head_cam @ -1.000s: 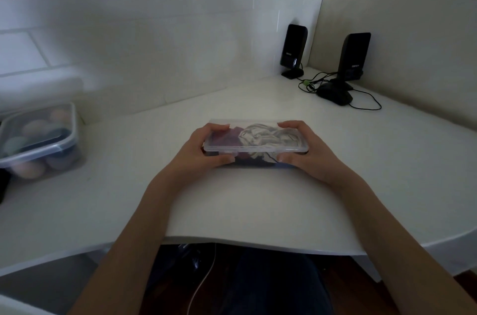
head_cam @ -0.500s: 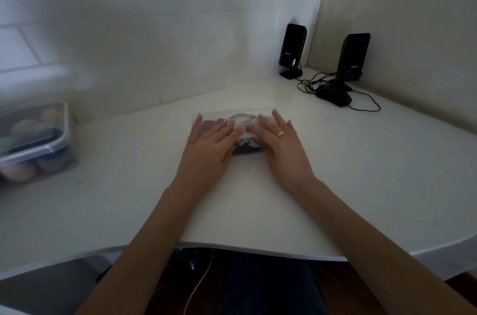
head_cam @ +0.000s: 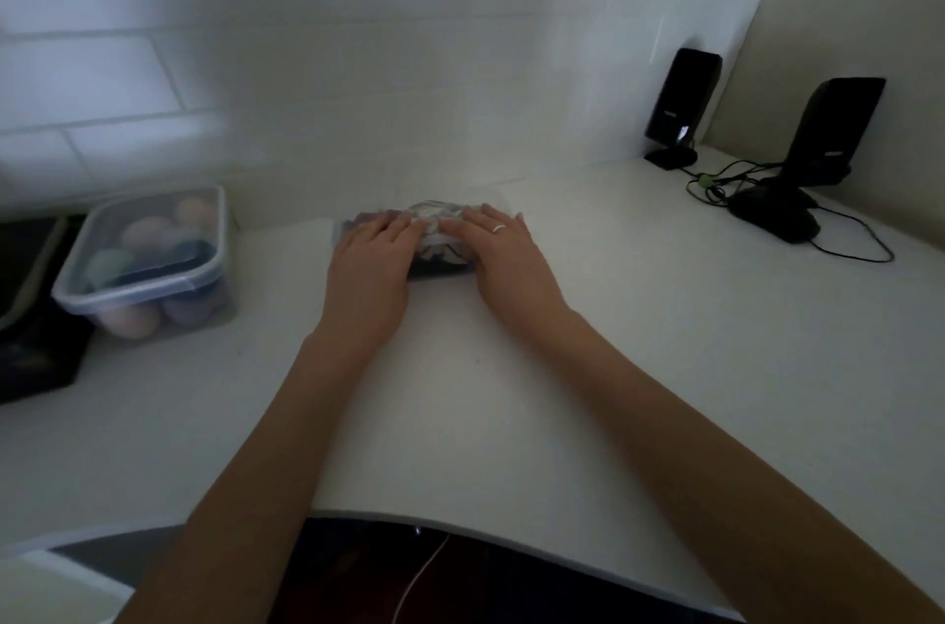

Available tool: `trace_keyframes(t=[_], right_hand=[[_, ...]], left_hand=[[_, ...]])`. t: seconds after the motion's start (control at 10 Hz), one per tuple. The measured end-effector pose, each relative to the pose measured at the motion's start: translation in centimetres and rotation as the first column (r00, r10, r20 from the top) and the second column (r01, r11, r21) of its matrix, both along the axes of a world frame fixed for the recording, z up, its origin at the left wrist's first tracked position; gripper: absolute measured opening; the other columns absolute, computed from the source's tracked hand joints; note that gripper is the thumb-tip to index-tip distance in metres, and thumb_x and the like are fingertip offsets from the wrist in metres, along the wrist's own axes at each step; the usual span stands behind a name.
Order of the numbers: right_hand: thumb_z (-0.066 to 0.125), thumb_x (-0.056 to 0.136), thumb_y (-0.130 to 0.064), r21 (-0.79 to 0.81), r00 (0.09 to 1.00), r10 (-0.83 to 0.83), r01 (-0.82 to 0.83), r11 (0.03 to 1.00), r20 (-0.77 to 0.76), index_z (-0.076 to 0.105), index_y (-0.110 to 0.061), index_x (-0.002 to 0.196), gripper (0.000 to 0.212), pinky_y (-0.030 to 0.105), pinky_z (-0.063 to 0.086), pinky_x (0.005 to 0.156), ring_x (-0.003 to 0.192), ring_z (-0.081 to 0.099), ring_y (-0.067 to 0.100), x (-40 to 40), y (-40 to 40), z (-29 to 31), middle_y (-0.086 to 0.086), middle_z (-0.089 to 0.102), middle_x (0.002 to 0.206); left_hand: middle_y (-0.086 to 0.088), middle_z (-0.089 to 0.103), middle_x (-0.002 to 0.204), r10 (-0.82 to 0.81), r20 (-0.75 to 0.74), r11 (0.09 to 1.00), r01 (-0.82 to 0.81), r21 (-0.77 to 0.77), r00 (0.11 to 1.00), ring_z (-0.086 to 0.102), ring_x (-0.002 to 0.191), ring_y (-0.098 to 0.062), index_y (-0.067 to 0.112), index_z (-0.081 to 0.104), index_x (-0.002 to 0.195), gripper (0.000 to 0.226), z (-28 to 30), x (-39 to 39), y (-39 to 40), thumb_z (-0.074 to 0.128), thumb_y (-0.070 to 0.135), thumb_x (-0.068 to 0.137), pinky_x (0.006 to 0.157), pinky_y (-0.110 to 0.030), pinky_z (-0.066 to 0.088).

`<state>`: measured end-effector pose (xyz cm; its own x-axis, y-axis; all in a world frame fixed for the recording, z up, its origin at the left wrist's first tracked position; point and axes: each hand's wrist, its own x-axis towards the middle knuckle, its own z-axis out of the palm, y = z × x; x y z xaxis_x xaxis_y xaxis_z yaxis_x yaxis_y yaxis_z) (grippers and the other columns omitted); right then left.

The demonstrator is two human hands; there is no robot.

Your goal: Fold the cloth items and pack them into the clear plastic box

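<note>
Both hands lie flat, fingers straight, left hand (head_cam: 369, 260) and right hand (head_cam: 506, 255) pressing the lid of the clear plastic box (head_cam: 440, 235) holding folded cloth, mid-desk (head_cam: 562, 368). No writing is legible.

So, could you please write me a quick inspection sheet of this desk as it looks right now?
Surface: white desk, curved front edge.
Job's things: clear plastic box, lid on, cloth items inside.
Clutter: lidded tub of rounded objects on the left; two black speakers and a dark mouse far right.
Hands: left hand and right hand lie flat on the lid.
Cables: black wires by the speakers.
Surroundings: white tiled wall.
</note>
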<state>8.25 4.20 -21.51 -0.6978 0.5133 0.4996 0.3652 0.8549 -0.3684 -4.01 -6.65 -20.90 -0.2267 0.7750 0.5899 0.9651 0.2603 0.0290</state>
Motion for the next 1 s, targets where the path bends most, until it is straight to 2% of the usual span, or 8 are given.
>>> trace_keyframes(t=[0.2,0.3,0.5,0.6,0.8,0.9,1.0], right_hand=[[0.043,0.085,0.004,-0.034,0.996,0.089,-0.089,0.995,0.01,0.053,-0.023,0.131,0.055,0.045,0.015,0.115,0.137,0.034,0.028,-6.8,-0.2,0.2,0.007,0.049,0.142],[0.043,0.084,0.005,-0.027,0.993,0.121,-0.121,0.992,-0.011,0.054,-0.022,0.131,0.055,0.045,0.015,0.114,0.136,0.035,0.029,-9.0,-0.7,0.3,0.008,0.049,0.142],[0.041,0.084,0.003,0.006,0.986,0.159,-0.159,0.987,-0.057,0.055,-0.022,0.13,0.055,0.046,0.018,0.114,0.135,0.038,0.03,-11.8,-1.4,-0.8,0.008,0.053,0.139],[0.042,0.085,0.0,0.075,0.99,0.121,-0.116,0.99,-0.075,0.053,-0.025,0.132,0.054,0.046,0.019,0.114,0.138,0.035,0.028,-12.3,-1.2,-1.8,0.006,0.052,0.14],[0.043,0.089,-0.005,0.13,0.998,0.051,-0.046,0.99,-0.034,0.043,-0.031,0.139,0.056,0.049,0.008,0.116,0.146,0.019,0.02,-12.4,-0.7,-2.2,0.0,0.037,0.152],[0.043,0.093,-0.012,0.145,0.998,0.054,-0.047,0.988,-0.045,0.036,-0.033,0.142,0.053,0.049,0.005,0.116,0.146,0.016,0.017,-12.2,-1.1,-2.3,-0.002,0.028,0.156],[0.037,0.098,-0.017,0.04,0.993,0.082,-0.079,0.996,-0.082,0.029,-0.031,0.146,0.05,0.046,0.003,0.117,0.147,0.011,0.015,-11.0,-1.4,-1.8,-0.003,0.022,0.158]], left_hand=[[-0.013,0.065,0.121,0.196,0.056,0.979,-0.192,-0.067,0.979,0.058,0.113,-0.035,0.009,0.061,0.118,0.059,-0.2,-5.2,-0.9,0.027,0.01,0.07,0.102,-0.044,0.037],[-0.014,0.062,0.126,0.267,0.087,0.962,-0.261,-0.077,0.96,0.053,0.118,-0.039,0.008,0.057,0.123,0.057,-0.4,-7.0,-1.2,0.033,0.005,0.071,0.107,-0.048,0.034],[-0.015,0.058,0.13,0.341,0.123,0.94,-0.341,-0.021,0.932,0.045,0.128,-0.034,0.006,0.055,0.124,0.048,-0.9,-8.7,-1.7,0.034,0.001,0.081,0.113,-0.047,0.024],[-0.013,0.054,0.135,0.362,0.161,0.931,-0.365,-0.007,0.918,0.039,0.133,-0.03,0.008,0.051,0.128,0.045,-0.9,-8.5,-1.6,0.038,-0.001,0.086,0.115,-0.044,0.017],[-0.011,0.046,0.143,0.37,0.18,0.927,-0.376,-0.001,0.911,0.032,0.139,-0.027,0.007,0.044,0.136,0.048,-0.8,-8.0,-1.2,0.035,-0.001,0.089,0.117,-0.042,0.007],[-0.015,0.047,0.142,0.35,0.19,0.934,-0.358,0.008,0.917,0.034,0.137,-0.03,0.004,0.045,0.135,0.05,-0.9,-8.4,-1.2,0.035,-0.002,0.086,0.117,-0.042,0.008],[-0.022,0.055,0.133,0.269,0.27,0.952,-0.297,0.07,0.924,0.044,0.13,-0.035,-0.002,0.053,0.127,0.061,-1.0,-8.2,-1.3,0.032,-0.001,0.07,0.116,-0.043,0.017]])
